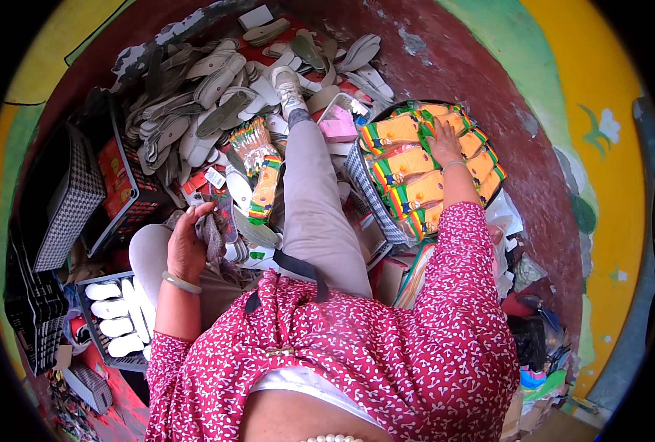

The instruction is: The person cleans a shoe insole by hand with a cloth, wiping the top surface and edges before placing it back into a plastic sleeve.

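Nearest, a red blouse [327, 331] printed with small white figures is seen. At the lower left, white sole-shaped pieces [114, 309] are lined up in a dark crate [127, 362]. Above the bent left knee, the left hand [186, 247] is raised with its fingers loosely bent; whether the grey netted cloth [211, 236] just beside it is grasped cannot be told. One grey-trousered leg [320, 199] is stretched forward, and beside it a single orange-and-green packet [267, 184] is laid. To the right, similar orange packets [405, 163] are packed in a houndstooth-patterned basket [372, 202]. On them the right hand [445, 144] is laid, fingers spread; whether one is gripped cannot be told. Farther off, grey and white shoe soles [169, 121] are heaped around the outstretched shoe [289, 87], below a dark red wall [482, 74].
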`<state>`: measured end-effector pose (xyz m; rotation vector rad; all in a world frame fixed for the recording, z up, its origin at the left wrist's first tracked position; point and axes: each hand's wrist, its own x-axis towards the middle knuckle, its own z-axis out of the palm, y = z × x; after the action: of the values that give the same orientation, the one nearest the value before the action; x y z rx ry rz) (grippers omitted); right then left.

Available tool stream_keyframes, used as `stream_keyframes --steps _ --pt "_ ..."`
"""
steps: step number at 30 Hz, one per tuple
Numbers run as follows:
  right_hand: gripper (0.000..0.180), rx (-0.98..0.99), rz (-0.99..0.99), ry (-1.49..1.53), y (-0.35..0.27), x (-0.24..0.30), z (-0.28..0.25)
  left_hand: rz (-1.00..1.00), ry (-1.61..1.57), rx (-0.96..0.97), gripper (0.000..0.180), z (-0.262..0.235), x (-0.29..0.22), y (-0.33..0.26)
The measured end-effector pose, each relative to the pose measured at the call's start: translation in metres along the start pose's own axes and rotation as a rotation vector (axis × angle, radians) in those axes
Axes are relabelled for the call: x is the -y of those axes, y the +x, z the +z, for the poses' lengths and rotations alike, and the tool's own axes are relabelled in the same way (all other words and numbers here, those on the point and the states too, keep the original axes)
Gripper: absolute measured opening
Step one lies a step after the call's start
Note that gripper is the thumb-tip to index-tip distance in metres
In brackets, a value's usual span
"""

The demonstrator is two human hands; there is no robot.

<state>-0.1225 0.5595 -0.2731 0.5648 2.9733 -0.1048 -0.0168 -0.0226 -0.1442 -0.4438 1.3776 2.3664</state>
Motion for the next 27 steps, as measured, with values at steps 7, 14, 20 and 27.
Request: stream_keyframes --steps 7,14,20,27 --pt "0.076 0.092 0.026 -0.015 -0.010 0.014 -0.033 -0.036 0.030 0.065 0.043 0.006 -0.005 -0.001" --pt "0.059 -0.288 -0.356 0.054 -0.018 0.061 -0.031 0.018 0.009 0.005 0.044 0.006 0.001 0.001" --pt "0.053 -0.013 -0.527 0.151 -0.034 0.132 -0.008 -0.033 -0.005 0.080 0.044 0.001 -0.003 0.003" --pt "0.042 -0.013 -0.580 0.241 -0.055 0.122 -0.009 0.036 -0.017 0.001 0.043 0.011 0.002 0.001"
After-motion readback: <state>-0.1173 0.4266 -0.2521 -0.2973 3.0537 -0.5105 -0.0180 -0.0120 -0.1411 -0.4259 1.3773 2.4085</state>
